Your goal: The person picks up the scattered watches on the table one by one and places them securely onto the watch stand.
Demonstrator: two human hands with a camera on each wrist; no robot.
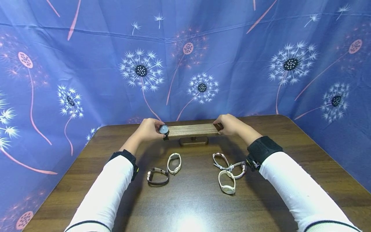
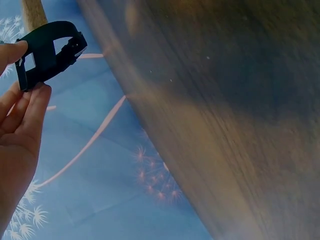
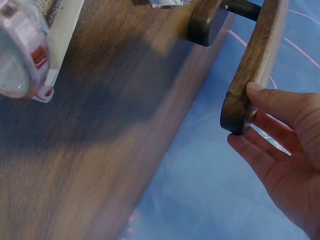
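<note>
A wooden watch stand (image 1: 192,130) with a horizontal bar stands near the back of the table, its base (image 1: 193,141) under the bar's middle. My left hand (image 1: 149,129) pinches a dark-strapped watch (image 1: 163,129) with a bluish-grey dial at the bar's left end. In the left wrist view the black strap (image 2: 47,50) forms a loop around the bar's end, between thumb and fingers. My right hand (image 1: 229,124) grips the bar's right end. In the right wrist view, the thumb lies on one side of the wooden bar (image 3: 252,65), fingers on the other.
In front of the stand, a black-strapped watch (image 1: 157,177) and a white watch (image 1: 174,163) lie left. To the right lie a pale watch (image 1: 221,161), a pinkish-white watch (image 1: 243,167) and a white watch (image 1: 227,190), close together. A blue dandelion-patterned cloth (image 1: 174,64) hangs behind the table (image 1: 162,209).
</note>
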